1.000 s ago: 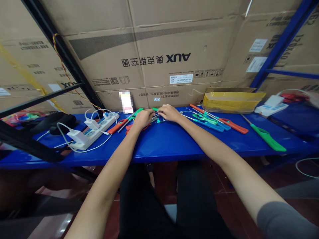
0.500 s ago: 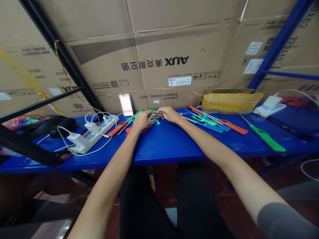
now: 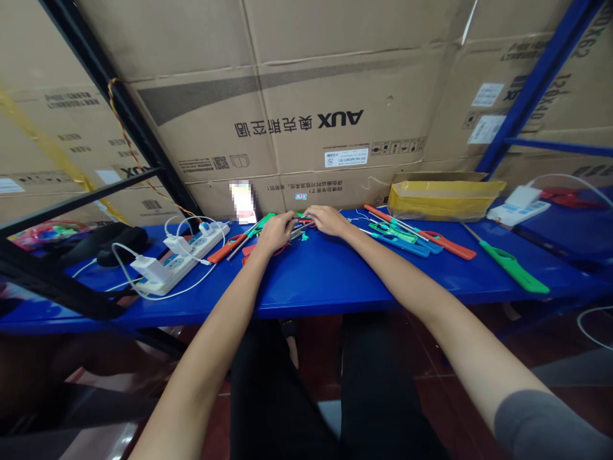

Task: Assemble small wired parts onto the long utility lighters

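Note:
My left hand and my right hand are close together at the back of the blue table. The fingers of both are bent and pinched around something too small to make out. Beneath and between them lie metal rods and small red and green parts. An orange lighter and a green one lie left of my left hand. To the right of my right hand are several long lighters, among them a blue one and a red one.
A white power strip with plugs and cables lies on the left, near a lit phone. A yellow-taped box and a green lighter are on the right. Cardboard boxes stand behind.
The fingers of both hands have shifted slightly over the small parts. The lighters around them lie as before.

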`<move>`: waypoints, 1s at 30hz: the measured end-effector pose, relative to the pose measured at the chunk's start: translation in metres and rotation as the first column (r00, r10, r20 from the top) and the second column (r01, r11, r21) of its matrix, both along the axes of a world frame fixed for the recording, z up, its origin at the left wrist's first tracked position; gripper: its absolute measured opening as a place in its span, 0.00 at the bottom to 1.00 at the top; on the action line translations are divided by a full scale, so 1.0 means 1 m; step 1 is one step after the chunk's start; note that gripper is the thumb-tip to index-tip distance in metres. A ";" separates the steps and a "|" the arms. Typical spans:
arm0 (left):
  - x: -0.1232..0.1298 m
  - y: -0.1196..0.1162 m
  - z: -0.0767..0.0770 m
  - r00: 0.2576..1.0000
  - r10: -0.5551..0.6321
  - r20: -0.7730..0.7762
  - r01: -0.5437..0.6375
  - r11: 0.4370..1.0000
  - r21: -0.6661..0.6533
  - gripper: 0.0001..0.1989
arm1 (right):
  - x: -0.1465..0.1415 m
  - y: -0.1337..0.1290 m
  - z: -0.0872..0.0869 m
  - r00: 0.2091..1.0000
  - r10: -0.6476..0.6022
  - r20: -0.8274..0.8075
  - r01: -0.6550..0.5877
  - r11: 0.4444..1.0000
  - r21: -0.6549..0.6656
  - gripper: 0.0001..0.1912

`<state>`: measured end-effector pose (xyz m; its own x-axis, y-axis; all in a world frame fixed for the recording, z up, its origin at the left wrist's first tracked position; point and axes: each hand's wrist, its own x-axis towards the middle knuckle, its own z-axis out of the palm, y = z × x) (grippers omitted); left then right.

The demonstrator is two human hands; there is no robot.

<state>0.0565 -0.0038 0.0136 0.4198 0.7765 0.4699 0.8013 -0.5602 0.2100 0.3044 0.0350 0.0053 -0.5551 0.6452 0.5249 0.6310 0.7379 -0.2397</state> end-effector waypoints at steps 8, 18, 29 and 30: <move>0.002 0.000 -0.001 0.997 0.076 -0.017 -0.076 0.997 0.010 0.16 | 0.001 -0.005 0.002 0.988 -0.038 0.152 0.035 0.999 0.021 0.24; -0.002 0.001 0.001 0.999 0.031 -0.022 -0.032 0.999 -0.033 0.16 | 0.000 -0.004 -0.002 0.982 -0.063 0.178 0.056 0.998 0.042 0.14; -0.006 0.001 0.003 0.997 0.018 -0.079 -0.023 0.998 -0.053 0.18 | 0.007 0.002 -0.005 0.982 -0.075 0.176 0.071 0.997 0.026 0.14; -0.006 0.001 0.003 0.996 0.029 -0.081 -0.034 0.998 -0.053 0.19 | 0.007 0.002 -0.005 0.981 -0.071 0.179 0.068 0.997 0.027 0.15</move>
<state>0.0504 -0.0026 0.0164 0.4296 0.8134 0.3923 0.8338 -0.5241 0.1736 0.3114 0.0374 0.0005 -0.5960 0.6755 0.4341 0.7124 0.6943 -0.1024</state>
